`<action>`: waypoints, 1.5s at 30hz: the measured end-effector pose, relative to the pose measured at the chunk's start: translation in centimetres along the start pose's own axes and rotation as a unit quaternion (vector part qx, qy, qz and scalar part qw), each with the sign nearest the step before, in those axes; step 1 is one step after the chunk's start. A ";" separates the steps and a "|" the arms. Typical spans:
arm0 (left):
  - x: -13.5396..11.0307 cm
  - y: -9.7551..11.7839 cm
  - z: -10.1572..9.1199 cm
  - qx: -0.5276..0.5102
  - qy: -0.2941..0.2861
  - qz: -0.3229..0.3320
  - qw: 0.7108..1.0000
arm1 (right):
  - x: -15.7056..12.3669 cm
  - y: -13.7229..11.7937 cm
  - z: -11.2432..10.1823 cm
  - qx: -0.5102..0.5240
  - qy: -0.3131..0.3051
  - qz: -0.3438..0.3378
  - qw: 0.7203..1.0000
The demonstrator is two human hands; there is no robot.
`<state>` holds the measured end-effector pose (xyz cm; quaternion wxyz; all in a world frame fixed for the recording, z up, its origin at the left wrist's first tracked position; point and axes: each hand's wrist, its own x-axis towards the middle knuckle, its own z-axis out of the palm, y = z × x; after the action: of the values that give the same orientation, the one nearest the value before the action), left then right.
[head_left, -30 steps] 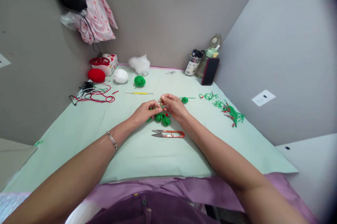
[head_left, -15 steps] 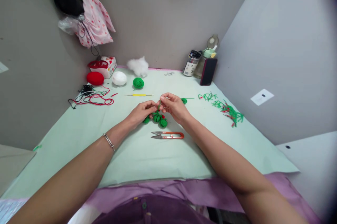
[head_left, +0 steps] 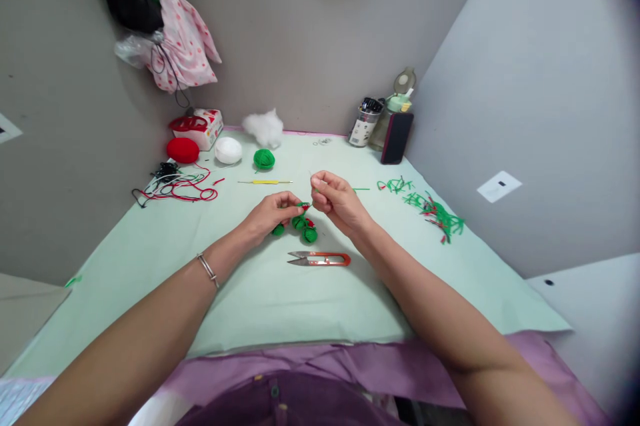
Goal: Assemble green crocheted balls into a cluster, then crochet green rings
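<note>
My left hand pinches the top of a small green crochet piece made of several green balls with red bits, resting on the pale green table cover. My right hand is closed in a pinch just right of it, holding a thin needle with green thread that runs to the piece. Red-handled thread snips lie on the cover just in front of both hands.
At the back left lie a red yarn ball, a white one, a green one, white stuffing and a yellow crochet hook. Yarn scraps lie right; a jar and phone stand behind.
My right hand has drawn up and to the right, away from the left, pulling the thread out of the green piece. The left hand stays pinched on the piece.
</note>
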<state>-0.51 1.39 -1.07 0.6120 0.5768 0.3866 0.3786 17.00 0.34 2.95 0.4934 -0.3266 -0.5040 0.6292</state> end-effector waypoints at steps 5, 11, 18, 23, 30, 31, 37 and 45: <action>-0.3 0.5 -0.4 -0.062 0.015 0.002 0.998 | -0.4 -1.1 0.2 -0.036 0.000 -0.031 0.999; -0.5 1.3 -0.8 -0.124 0.047 -0.008 0.991 | -0.6 -1.2 -0.2 -0.154 0.051 -0.071 0.984; -0.5 1.9 -1.1 -0.138 0.075 -0.001 0.988 | -0.5 -0.4 -0.2 -0.316 0.093 -0.159 0.931; -0.6 2.1 -1.2 -0.149 0.085 0.002 0.985 | -0.7 0.2 -0.3 -0.435 0.082 -0.195 0.876; -0.5 1.8 -1.2 -0.154 0.081 0.002 0.985 | -0.8 0.2 -0.2 -0.485 0.075 -0.189 0.850; -0.5 1.8 -1.2 -0.154 0.081 0.002 0.985 | -0.8 0.2 -0.2 -0.486 0.075 -0.188 0.850; -0.6 2.1 -1.0 -0.156 0.087 0.004 0.984 | -0.8 0.3 -0.2 -0.484 0.072 -0.188 0.851; -0.6 2.1 -1.1 -0.188 0.047 -0.005 0.981 | -0.9 -0.2 0.0 -0.457 0.062 -0.190 0.867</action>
<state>-1.82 1.41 0.98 0.6927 0.4308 0.3394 0.4683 17.30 -0.51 3.05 0.4294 -0.4513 -0.7559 0.2013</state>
